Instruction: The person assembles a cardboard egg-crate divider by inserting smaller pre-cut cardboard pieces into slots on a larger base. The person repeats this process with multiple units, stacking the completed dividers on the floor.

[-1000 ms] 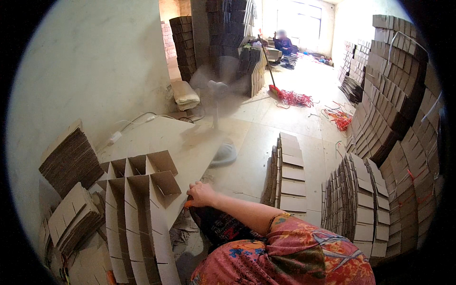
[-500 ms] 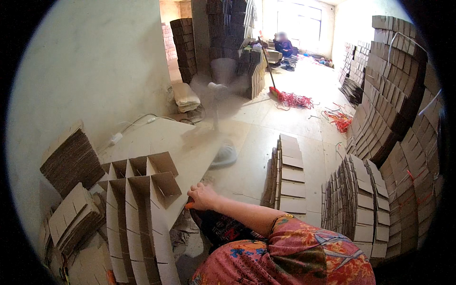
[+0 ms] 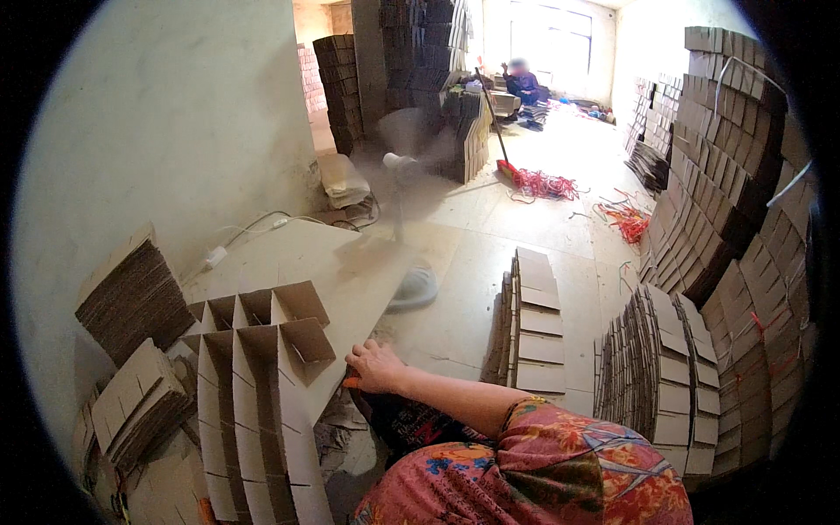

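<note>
My right hand [image 3: 376,367] rests by the near right edge of a pale table [image 3: 289,249], its fingers curled down and partly hidden. An orange piece [image 3: 352,382] shows at the fingers; whether it is worn or held I cannot make out. To the left of that hand stands a cardboard divider grid [image 3: 254,394], made of slotted strips crossed into open cells. My left hand is out of sight. At the grid's lower left shows another small orange patch [image 3: 206,510], too little of it visible to name.
Slotted cardboard sheets [image 3: 140,398] and a brown stack [image 3: 136,302] lie at the left. A blurred fan [image 3: 401,162] stands past the table. Folded dividers [image 3: 535,324] stand on the floor, with tall cardboard stacks [image 3: 726,149] at right. Red strapping [image 3: 542,184] lies near a seated person [image 3: 522,85].
The seated person far off has raised a hand. The fan's head has turned slightly. My right hand stays almost where it was, and the divider grid has barely shifted.
</note>
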Demonstrator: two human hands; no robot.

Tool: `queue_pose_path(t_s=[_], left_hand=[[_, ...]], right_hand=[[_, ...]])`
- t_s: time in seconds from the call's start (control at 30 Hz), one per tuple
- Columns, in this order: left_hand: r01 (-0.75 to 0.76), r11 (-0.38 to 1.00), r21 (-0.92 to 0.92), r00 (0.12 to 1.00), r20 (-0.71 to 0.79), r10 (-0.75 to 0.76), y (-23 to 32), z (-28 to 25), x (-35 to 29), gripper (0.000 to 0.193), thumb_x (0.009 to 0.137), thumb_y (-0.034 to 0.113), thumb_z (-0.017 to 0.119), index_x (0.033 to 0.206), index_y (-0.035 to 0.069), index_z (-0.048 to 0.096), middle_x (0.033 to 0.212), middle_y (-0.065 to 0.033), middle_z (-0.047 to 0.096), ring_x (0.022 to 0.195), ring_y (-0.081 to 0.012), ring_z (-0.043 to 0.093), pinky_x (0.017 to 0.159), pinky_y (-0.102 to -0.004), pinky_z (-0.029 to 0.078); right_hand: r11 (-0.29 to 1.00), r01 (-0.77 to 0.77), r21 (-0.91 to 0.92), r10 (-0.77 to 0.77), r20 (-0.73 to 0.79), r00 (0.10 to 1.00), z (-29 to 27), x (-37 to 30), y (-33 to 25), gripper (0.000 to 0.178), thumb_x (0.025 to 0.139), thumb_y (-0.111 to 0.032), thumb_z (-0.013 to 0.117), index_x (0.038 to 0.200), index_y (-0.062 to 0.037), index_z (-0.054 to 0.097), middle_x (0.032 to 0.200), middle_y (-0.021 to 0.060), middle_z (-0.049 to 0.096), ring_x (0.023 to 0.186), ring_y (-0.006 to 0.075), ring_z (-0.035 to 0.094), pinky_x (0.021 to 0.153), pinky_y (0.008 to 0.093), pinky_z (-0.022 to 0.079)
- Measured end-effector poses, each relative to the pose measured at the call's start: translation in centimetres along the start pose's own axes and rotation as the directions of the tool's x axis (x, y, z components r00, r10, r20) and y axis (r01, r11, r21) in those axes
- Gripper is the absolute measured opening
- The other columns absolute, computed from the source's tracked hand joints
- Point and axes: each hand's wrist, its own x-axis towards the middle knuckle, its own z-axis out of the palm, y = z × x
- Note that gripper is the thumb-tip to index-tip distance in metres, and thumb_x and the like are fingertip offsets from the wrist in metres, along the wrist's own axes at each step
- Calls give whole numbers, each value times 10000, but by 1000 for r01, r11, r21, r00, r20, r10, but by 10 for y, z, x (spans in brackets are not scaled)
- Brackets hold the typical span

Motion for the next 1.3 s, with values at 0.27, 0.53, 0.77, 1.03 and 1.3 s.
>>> queue_pose_path(t_s=[0.27,0.53,0.77,1.03,1.3], left_hand=[[266,605,-751,955,120,-271,-34,-21,3,445,913,173,390,1300,-45,430,1256,-218,492,1081,-334,500,785,-389,488],[126,992,14,991,-45,-126,2,-3,1,342,895,36,446,1217,-54,521,1127,-191,584,829,-253,572,657,-322,499],[-302,867,397,933,-64,354,-2,-5,7,301,875,-15,465,1149,-48,584,1124,-204,592,892,-254,576,669,-332,473],[-259,692,674,857,-170,486,58,5,8,399,830,-109,428,1178,6,586,1210,-228,543,970,-317,574,725,-343,481],[-458,475,751,706,-18,708,84,10,14,498,783,-188,401,1188,33,588,1169,-203,580,782,-307,586,563,-372,436]], right_hand=[[997,60,42,-57,-62,996,1,-7,-8,495,751,-414,644,1114,-91,549,1084,100,515,1049,310,463,818,470,416],[998,53,32,-50,-86,995,2,-15,-4,495,746,-395,650,1123,-94,541,1099,96,501,1048,299,451,816,460,415],[998,50,39,-45,-103,994,4,-20,-5,519,739,-393,654,1145,-92,533,1120,104,488,1053,305,444,842,455,400],[997,70,39,-65,-128,990,5,-25,-7,539,739,-395,651,1161,-85,524,1159,111,476,1085,310,425,864,460,388],[996,73,51,-65,-143,988,6,-25,-7,524,746,-383,646,1163,-90,524,1162,114,469,1093,312,417,870,468,382]])
